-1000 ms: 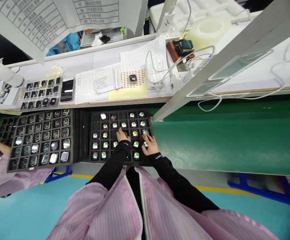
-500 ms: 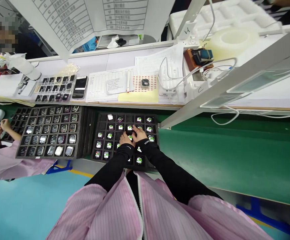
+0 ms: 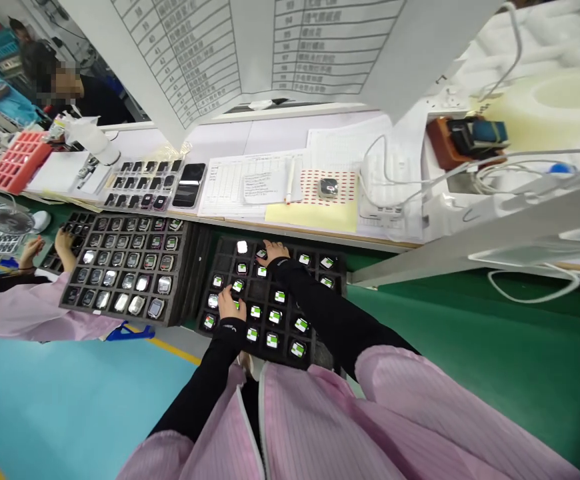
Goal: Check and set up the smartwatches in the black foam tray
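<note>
Below me lies a dark foam tray (image 3: 257, 289) with smartwatches in its compartments, many showing green-and-white screens. My left hand (image 3: 232, 305) rests over the left part of the tray, fingers apart, fingertips beside a lit smartwatch (image 3: 238, 286). It partly covers another watch below. Near the far edge, my right hand (image 3: 276, 253) has its thumb and fingers around a tilted smartwatch (image 3: 261, 254) that sits in its compartment. The right forearm hides several compartments in the tray's right part.
To the left stands another foam tray (image 3: 99, 312) of watches, beside a co-worker's hands (image 3: 64, 243). The shelf ahead holds a phone (image 3: 189, 185), paper sheets (image 3: 225, 180), a pen (image 3: 291, 180), a single watch (image 3: 329, 187) and a white charger (image 3: 383, 190). A white post (image 3: 395, 263) rises right of my tray.
My hands have moved apart from the tray's middle, the left toward me and leftward, the right to the far row. The camera view has shifted too.
</note>
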A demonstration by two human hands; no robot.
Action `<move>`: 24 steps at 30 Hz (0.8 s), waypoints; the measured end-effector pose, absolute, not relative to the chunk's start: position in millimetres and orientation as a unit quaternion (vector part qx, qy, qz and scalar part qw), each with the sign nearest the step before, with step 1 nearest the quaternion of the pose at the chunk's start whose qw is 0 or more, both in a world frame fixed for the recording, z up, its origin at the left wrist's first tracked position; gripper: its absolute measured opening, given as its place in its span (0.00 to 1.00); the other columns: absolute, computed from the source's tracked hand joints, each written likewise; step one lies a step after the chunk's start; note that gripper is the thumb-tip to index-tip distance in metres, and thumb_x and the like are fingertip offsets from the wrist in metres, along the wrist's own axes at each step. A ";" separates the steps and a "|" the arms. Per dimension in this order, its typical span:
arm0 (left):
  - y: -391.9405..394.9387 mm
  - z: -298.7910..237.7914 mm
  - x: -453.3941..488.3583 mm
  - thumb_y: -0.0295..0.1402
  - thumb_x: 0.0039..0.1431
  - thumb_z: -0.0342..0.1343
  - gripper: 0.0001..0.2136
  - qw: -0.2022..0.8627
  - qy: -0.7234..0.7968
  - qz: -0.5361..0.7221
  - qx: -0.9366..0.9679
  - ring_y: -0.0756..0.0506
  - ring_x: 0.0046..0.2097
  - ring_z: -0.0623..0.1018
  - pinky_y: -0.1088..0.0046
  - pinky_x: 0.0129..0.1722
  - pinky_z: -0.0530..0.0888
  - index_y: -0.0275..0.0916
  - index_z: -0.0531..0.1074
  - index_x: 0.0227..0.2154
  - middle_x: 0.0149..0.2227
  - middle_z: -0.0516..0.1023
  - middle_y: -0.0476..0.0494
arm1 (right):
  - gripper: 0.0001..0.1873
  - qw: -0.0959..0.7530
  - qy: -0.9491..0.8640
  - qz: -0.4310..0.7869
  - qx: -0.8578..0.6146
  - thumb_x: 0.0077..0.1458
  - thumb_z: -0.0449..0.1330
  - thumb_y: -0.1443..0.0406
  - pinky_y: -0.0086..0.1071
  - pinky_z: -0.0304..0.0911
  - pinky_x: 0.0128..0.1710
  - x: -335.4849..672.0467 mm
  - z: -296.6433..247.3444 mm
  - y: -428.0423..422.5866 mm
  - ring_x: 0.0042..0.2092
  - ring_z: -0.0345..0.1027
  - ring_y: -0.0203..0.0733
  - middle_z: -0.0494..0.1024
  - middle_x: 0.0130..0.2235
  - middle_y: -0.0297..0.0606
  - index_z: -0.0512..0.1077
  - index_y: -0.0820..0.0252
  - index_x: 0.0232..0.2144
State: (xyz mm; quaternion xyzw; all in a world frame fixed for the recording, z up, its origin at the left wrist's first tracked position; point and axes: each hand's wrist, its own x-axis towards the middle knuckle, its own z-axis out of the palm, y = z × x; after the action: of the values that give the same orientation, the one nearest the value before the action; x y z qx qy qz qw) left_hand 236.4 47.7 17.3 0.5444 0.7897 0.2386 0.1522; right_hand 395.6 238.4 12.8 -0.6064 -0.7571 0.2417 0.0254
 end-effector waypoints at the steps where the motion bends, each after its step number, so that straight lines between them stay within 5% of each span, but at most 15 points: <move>1: 56.5 18.5 232.2 0.27 0.52 0.53 0.24 0.144 0.788 0.234 0.551 0.37 0.51 0.72 0.58 0.56 0.69 0.32 0.66 0.55 0.47 0.70 0.32 | 0.40 0.023 -0.760 0.241 -0.603 0.53 0.62 0.55 0.50 0.57 0.54 394.9 13.2 239.9 0.58 0.59 0.63 0.71 0.55 0.56 0.59 0.66 0.64; 10: 186.4 31.9 230.7 0.26 0.55 0.53 0.29 0.144 0.752 0.070 0.639 0.34 0.59 0.67 0.59 0.60 0.66 0.33 0.61 0.61 0.61 0.62 0.29 | 0.40 0.068 -0.776 0.237 -0.580 0.56 0.56 0.62 0.51 0.56 0.57 415.9 13.6 218.1 0.62 0.55 0.59 0.68 0.60 0.52 0.50 0.63 0.68; 13: 219.1 29.0 234.0 0.23 0.53 0.54 0.30 0.157 0.740 0.033 0.653 0.33 0.60 0.66 0.58 0.59 0.68 0.34 0.61 0.62 0.63 0.60 0.30 | 0.38 0.096 -0.762 0.254 -0.588 0.56 0.56 0.62 0.51 0.60 0.55 429.2 9.5 208.4 0.58 0.61 0.60 0.73 0.55 0.52 0.54 0.65 0.67; 18: 246.2 25.0 234.6 0.20 0.51 0.55 0.27 0.175 0.720 -0.001 0.672 0.32 0.57 0.69 0.57 0.56 0.70 0.29 0.65 0.58 0.56 0.68 0.26 | 0.32 0.136 -0.737 0.314 -0.583 0.55 0.58 0.65 0.40 0.69 0.51 439.2 3.9 207.6 0.47 0.73 0.46 0.79 0.48 0.42 0.62 0.62 0.62; 24: 253.6 29.0 230.4 0.21 0.51 0.60 0.24 0.203 0.683 0.005 0.701 0.35 0.58 0.71 0.64 0.59 0.68 0.32 0.70 0.53 0.57 0.69 0.30 | 0.19 0.126 -0.672 0.369 -0.630 0.59 0.59 0.64 0.34 0.72 0.45 417.1 2.6 219.7 0.41 0.77 0.41 0.81 0.45 0.41 0.72 0.61 0.53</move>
State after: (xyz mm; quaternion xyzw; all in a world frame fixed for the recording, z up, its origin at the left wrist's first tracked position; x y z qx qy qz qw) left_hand 230.4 253.6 29.0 0.7013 0.6833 0.0054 0.2033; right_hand 417.1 219.7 2.6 -0.6297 -0.6720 0.3686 0.1262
